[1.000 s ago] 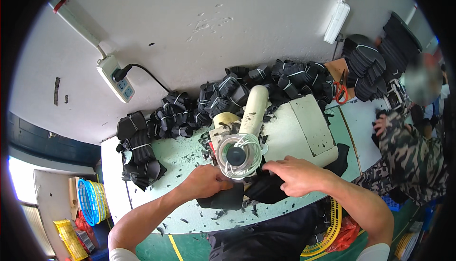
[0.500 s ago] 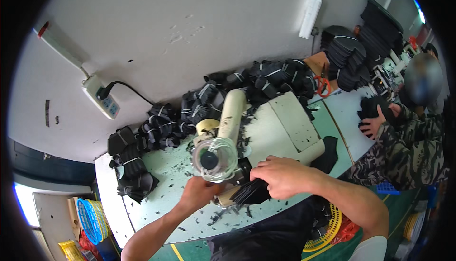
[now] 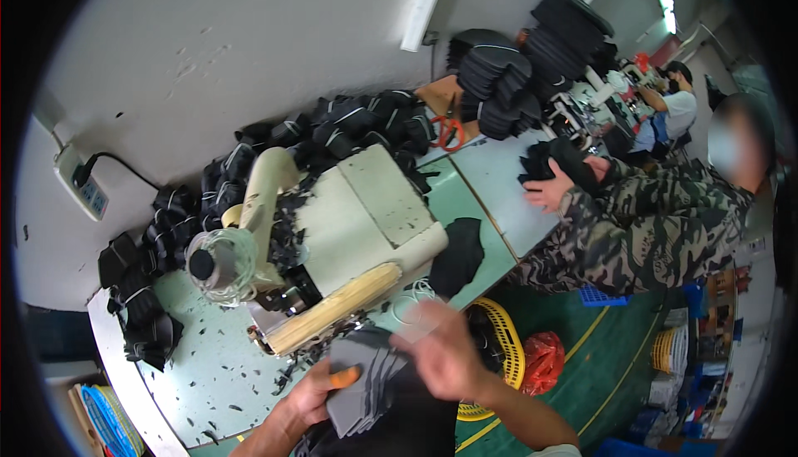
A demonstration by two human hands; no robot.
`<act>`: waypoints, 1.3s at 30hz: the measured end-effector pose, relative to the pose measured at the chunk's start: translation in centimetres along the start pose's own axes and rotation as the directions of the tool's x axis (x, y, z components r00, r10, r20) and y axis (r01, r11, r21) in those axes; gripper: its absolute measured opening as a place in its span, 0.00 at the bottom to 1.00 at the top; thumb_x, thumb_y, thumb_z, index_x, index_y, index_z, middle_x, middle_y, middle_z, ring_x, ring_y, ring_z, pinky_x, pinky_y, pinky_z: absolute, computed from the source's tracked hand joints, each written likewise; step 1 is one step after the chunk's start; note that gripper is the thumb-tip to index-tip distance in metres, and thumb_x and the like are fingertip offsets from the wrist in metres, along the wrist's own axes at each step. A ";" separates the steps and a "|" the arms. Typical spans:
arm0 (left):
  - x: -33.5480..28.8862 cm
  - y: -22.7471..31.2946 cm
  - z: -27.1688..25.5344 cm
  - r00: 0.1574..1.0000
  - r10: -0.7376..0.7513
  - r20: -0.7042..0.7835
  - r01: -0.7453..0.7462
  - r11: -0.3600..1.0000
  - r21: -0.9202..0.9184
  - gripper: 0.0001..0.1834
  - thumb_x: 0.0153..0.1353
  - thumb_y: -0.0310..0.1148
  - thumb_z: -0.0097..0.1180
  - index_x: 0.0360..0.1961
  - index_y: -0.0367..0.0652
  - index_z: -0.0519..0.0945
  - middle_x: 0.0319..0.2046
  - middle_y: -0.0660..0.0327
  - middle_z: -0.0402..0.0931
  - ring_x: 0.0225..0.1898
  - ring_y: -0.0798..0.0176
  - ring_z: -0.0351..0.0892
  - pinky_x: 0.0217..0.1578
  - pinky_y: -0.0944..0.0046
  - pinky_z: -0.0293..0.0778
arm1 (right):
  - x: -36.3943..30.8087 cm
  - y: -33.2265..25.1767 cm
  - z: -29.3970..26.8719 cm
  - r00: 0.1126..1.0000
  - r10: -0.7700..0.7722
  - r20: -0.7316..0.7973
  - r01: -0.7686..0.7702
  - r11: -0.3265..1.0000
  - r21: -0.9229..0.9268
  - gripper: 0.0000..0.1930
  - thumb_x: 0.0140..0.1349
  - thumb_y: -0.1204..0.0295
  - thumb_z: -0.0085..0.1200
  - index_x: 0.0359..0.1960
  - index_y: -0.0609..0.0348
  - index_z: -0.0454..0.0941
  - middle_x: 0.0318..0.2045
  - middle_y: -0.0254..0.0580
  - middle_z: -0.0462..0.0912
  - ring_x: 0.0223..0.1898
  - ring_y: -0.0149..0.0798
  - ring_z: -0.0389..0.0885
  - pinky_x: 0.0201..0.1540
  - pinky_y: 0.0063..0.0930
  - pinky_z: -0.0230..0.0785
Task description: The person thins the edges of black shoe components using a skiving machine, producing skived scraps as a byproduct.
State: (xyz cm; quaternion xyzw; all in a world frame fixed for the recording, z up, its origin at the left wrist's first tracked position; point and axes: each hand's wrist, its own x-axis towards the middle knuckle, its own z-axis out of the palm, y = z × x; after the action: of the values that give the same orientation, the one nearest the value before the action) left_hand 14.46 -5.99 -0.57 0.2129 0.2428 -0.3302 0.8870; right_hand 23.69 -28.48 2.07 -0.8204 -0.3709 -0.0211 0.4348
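My left hand (image 3: 309, 392) is closed on a fanned stack of dark grey fabric pieces (image 3: 366, 382), an orange cover on its thumb. The stack is held low, in front of the table's near edge. Just right of it, my right hand (image 3: 449, 353) is smeared by motion, so its fingers cannot be made out. Thin white loops of cord or elastic (image 3: 420, 301) show right by its fingers; whether it grips them is unclear. Beyond both hands stands a cream machine (image 3: 357, 199) with a pale wooden strip (image 3: 337, 307) along its near side.
Tied black bundles (image 3: 332, 128) line the wall. Black scraps litter the green tabletop (image 3: 195, 349). A single black piece (image 3: 457, 257) lies right of the machine. Below are a yellow basket (image 3: 511, 349) and red bag (image 3: 542, 361). A co-worker in camouflage (image 3: 640, 224) handles black pieces at right.
My view has swung right. The dark stack has come away from the machine toward me in my left hand. My right hand has left the stack and is moving beside it.
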 end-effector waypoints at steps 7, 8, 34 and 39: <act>-1.2 -1.5 0.7 0.976 0.092 -0.195 -0.049 0.976 0.214 0.29 0.57 0.29 0.65 0.58 0.33 0.67 0.48 0.52 0.76 0.47 0.58 0.79 0.49 0.56 0.78 | -0.4 18.5 -2.9 0.432 0.870 -0.240 -0.868 0.473 0.152 0.49 0.50 0.65 0.68 0.69 0.71 0.49 0.63 0.64 0.61 0.64 0.59 0.61 0.69 0.42 0.51; -1.4 -1.7 0.6 0.974 0.100 -0.201 -0.055 0.975 0.217 0.29 0.57 0.29 0.65 0.58 0.33 0.67 0.48 0.52 0.76 0.47 0.58 0.79 0.49 0.56 0.78 | 0.7 18.5 -2.3 0.381 0.905 -0.188 -0.922 0.388 0.001 0.51 0.47 0.64 0.69 0.69 0.70 0.49 0.64 0.65 0.59 0.63 0.60 0.62 0.69 0.42 0.51; -6.2 -2.0 -0.9 0.935 0.218 -0.281 -0.098 0.917 0.386 0.31 0.45 0.25 0.70 0.53 0.37 0.73 0.43 0.58 0.78 0.44 0.60 0.78 0.51 0.60 0.74 | -8.9 -3.5 8.0 0.910 0.263 0.320 -0.399 0.764 0.508 0.28 0.59 0.75 0.56 0.62 0.67 0.63 0.58 0.56 0.61 0.61 0.48 0.61 0.63 0.37 0.56; -13.1 -1.6 -2.8 0.944 0.101 -0.315 0.145 0.729 0.669 0.47 0.42 0.30 0.73 0.65 0.42 0.63 0.51 0.52 0.74 0.54 0.54 0.73 0.58 0.56 0.68 | -7.9 2.8 4.2 0.907 0.415 -0.067 -0.419 0.906 -0.054 0.09 0.56 0.73 0.60 0.38 0.59 0.79 0.34 0.44 0.80 0.39 0.50 0.78 0.40 0.36 0.72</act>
State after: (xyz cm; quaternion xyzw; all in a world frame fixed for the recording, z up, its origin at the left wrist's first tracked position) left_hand 3.85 0.78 4.36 0.5731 0.2516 -0.3665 0.6884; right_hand 18.52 -31.04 -5.35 -0.8940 -0.1742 0.0376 0.4112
